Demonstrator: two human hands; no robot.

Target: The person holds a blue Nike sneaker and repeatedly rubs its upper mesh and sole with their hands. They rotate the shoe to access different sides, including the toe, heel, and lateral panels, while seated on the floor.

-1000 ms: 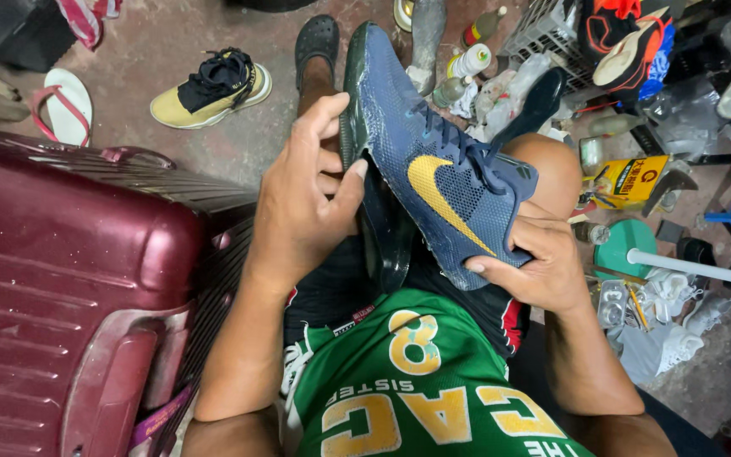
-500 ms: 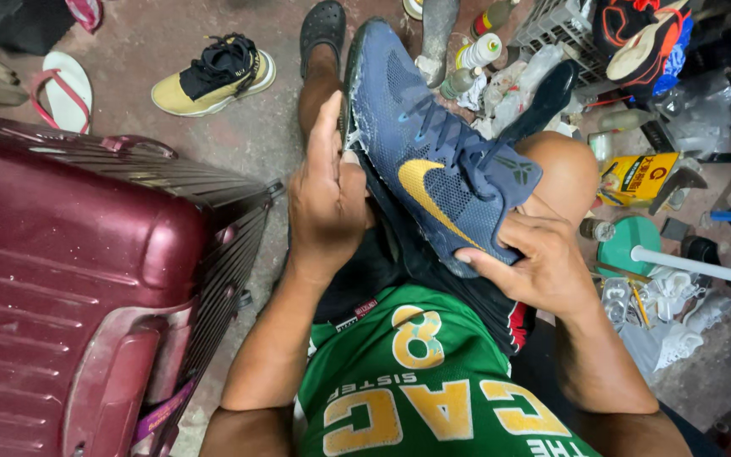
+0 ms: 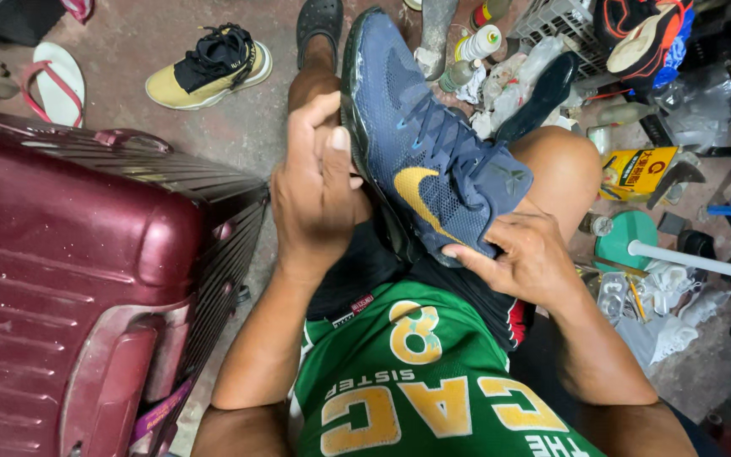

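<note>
Both hands grip a navy shoe (image 3: 433, 161) over the lap: left hand (image 3: 319, 186) wraps the sole edge mid-length, right hand (image 3: 526, 254) pinches the heel end. Shoe's long axis runs heel near the body to toe pointing away, upper tilted right; maroon suitcase (image 3: 69, 254) sits left, yellow shoe (image 3: 209, 68) on floor beyond.

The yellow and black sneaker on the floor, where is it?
In the head view, the yellow and black sneaker lies upper left on the concrete floor, between the red-strapped flip-flop and a black clog.

Shoe-repair workshop: loose shoes (image 3: 209, 66), glue bottles (image 3: 477, 42), worn suitcase (image 3: 69, 279) crowding concrete floor (image 3: 137, 38).
</note>
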